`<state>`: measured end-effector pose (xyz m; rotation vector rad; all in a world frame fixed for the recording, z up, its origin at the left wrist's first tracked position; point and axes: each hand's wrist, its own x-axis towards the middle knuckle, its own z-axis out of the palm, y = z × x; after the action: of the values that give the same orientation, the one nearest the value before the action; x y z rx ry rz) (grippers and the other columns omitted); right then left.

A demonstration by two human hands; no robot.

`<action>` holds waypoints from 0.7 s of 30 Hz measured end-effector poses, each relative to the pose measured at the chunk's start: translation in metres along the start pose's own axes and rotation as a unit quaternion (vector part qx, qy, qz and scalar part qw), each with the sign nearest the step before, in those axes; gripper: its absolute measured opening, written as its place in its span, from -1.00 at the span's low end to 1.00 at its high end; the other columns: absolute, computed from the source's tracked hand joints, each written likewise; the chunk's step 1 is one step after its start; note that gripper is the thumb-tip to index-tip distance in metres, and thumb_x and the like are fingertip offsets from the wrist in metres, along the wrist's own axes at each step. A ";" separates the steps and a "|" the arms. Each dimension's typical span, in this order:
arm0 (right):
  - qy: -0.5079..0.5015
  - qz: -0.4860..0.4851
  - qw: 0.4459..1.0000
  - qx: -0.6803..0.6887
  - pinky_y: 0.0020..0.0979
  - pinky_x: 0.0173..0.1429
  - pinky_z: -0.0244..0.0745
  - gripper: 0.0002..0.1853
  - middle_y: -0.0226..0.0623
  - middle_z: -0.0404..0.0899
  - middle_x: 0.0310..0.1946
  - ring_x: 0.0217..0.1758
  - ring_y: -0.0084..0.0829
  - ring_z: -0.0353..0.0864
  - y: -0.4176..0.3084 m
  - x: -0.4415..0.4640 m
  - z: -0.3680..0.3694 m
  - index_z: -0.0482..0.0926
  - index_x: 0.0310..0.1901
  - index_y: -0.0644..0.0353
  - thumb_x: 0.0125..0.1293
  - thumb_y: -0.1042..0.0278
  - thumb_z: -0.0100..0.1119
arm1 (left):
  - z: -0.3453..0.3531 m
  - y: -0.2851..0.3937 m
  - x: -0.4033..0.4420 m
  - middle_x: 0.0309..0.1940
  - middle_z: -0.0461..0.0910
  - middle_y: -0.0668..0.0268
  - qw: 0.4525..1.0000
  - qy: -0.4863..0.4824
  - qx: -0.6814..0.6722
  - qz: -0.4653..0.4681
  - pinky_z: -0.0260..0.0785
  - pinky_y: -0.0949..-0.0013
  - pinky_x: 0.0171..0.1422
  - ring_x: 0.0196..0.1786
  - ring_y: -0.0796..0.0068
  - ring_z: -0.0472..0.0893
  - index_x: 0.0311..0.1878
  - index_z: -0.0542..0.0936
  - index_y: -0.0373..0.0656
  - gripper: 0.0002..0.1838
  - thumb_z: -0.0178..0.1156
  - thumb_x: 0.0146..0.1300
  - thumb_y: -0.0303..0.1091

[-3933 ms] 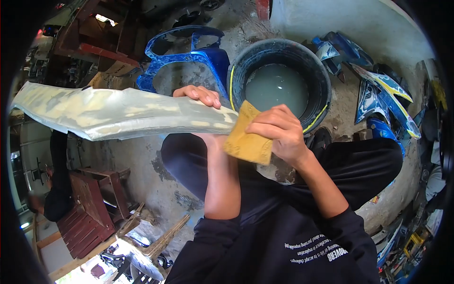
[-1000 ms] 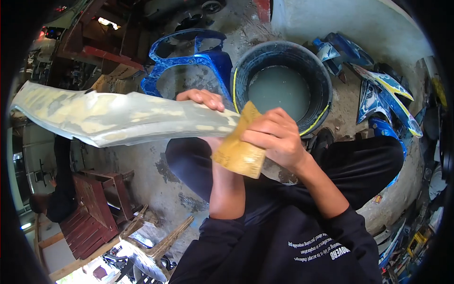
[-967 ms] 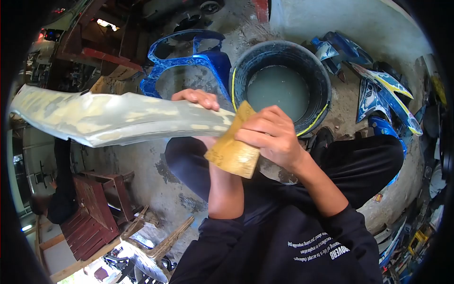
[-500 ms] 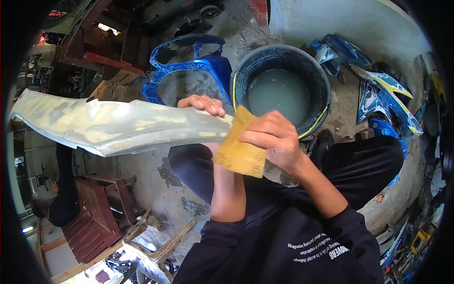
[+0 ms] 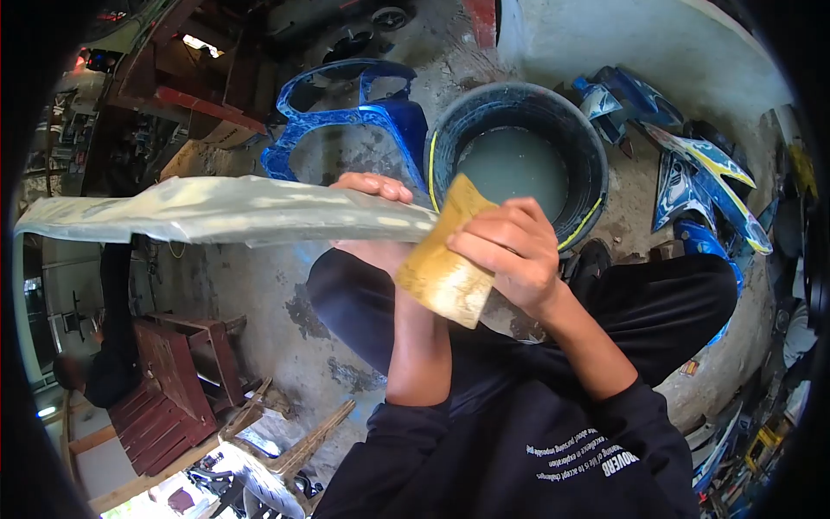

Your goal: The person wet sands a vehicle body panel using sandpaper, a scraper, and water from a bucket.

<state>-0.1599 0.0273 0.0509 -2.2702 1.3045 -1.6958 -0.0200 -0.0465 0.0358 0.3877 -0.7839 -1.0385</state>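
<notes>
A long curved panel point(image 5: 251, 210), grey with cream patches, stretches from the far left to the middle of the view. My left hand point(image 5: 373, 187) is closed round its right end, with fingers over the top edge and the palm beneath. In my right hand point(image 5: 512, 251) is a bent sheet of yellow-brown sandpaper point(image 5: 445, 272), pinched at its right side. The sheet lies against the panel's right tip and hides it. Below the panel, the sheet's lower part overlaps my left wrist in view.
Beyond my hands stands a black bucket point(image 5: 596, 164) of cloudy water. A blue frame-like part point(image 5: 402, 121) lies left of it, blue and white panels point(image 5: 709, 173) to the right. A red wooden bench point(image 5: 169, 389) and a person point(image 5: 112, 363) are at the lower left.
The panel has rolled, so its face now looks narrower, and its lower edge has risen. The sandpaper has tilted and shifted slightly with my right hand. Both hands keep their holds.
</notes>
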 end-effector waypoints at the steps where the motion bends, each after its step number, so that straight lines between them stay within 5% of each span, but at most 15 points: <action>1: 0.014 -0.016 1.000 0.000 -0.41 -0.15 0.42 -0.72 -0.49 0.66 -0.32 -0.27 -0.51 0.64 -0.003 0.012 0.002 0.70 -0.26 0.05 -0.11 0.43 0.31 | -0.002 0.001 -0.001 -0.44 0.49 0.20 1.000 -0.022 -0.008 -0.010 0.51 0.36 -0.24 -0.37 0.38 0.55 -0.19 0.45 -0.27 -0.55 -0.01 0.45 0.03; 4: 0.033 -0.032 0.999 0.015 -0.41 -0.14 0.42 -0.70 -0.48 0.67 -0.32 -0.26 -0.52 0.65 -0.009 0.025 0.005 0.71 -0.24 0.05 -0.13 0.43 0.32 | 0.003 0.003 -0.001 -0.40 0.49 0.24 1.000 -0.020 0.005 -0.016 0.49 0.34 -0.19 -0.34 0.40 0.53 -0.13 0.44 -0.24 -0.54 0.08 0.41 0.07; 7: 0.018 -0.006 1.000 -0.001 -0.38 -0.20 0.41 -0.79 -0.38 0.66 -0.37 -0.31 -0.40 0.67 0.000 0.005 0.003 0.72 -0.29 0.12 -0.04 0.42 0.34 | 0.002 0.002 0.007 -0.52 0.46 0.21 1.000 0.006 0.018 -0.011 0.52 0.42 -0.32 -0.46 0.37 0.56 -0.33 0.45 -0.27 -0.51 -0.03 0.44 0.04; 11: 0.034 -0.004 0.999 0.000 -0.42 -0.16 0.41 -0.69 -0.51 0.65 -0.39 -0.32 -0.50 0.64 -0.002 0.006 0.003 0.71 -0.27 0.05 -0.18 0.48 0.34 | 0.001 0.002 0.002 -0.49 0.47 0.20 0.980 -0.051 0.186 0.046 0.53 0.34 -0.27 -0.42 0.35 0.56 -0.31 0.45 -0.30 -0.48 -0.05 0.45 0.06; 13: 0.046 -0.003 0.999 0.014 -0.42 -0.16 0.41 -0.70 -0.51 0.65 -0.38 -0.32 -0.50 0.63 -0.008 0.022 0.008 0.71 -0.28 0.05 -0.18 0.48 0.34 | 0.004 0.002 0.005 -0.47 0.47 0.20 0.998 -0.035 -0.044 0.001 0.54 0.31 -0.25 -0.39 0.34 0.57 -0.29 0.45 -0.31 -0.51 -0.03 0.45 0.03; 16: 0.046 -0.013 0.998 0.031 -0.41 -0.15 0.42 -0.71 -0.52 0.66 -0.38 -0.32 -0.50 0.64 -0.004 0.014 0.008 0.71 -0.27 0.05 -0.15 0.45 0.35 | -0.004 0.003 0.010 -0.46 0.47 0.19 0.994 -0.056 -0.094 -0.005 0.53 0.33 -0.25 -0.37 0.34 0.57 -0.29 0.44 -0.30 -0.53 -0.01 0.46 0.01; 21: 0.019 -0.018 1.000 0.007 -0.41 -0.16 0.45 -0.78 -0.45 0.68 -0.37 -0.27 -0.45 0.68 0.003 -0.002 0.003 0.73 -0.28 0.08 -0.06 0.40 0.33 | 0.005 0.000 0.000 -0.45 0.46 0.23 0.995 -0.029 0.088 0.039 0.51 0.35 -0.25 -0.39 0.40 0.54 -0.30 0.42 -0.26 -0.59 -0.02 0.47 -0.04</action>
<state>-0.1591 0.0252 0.0467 -2.2796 1.2617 -1.7623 -0.0234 -0.0463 0.0396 0.4753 -0.9406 -0.9133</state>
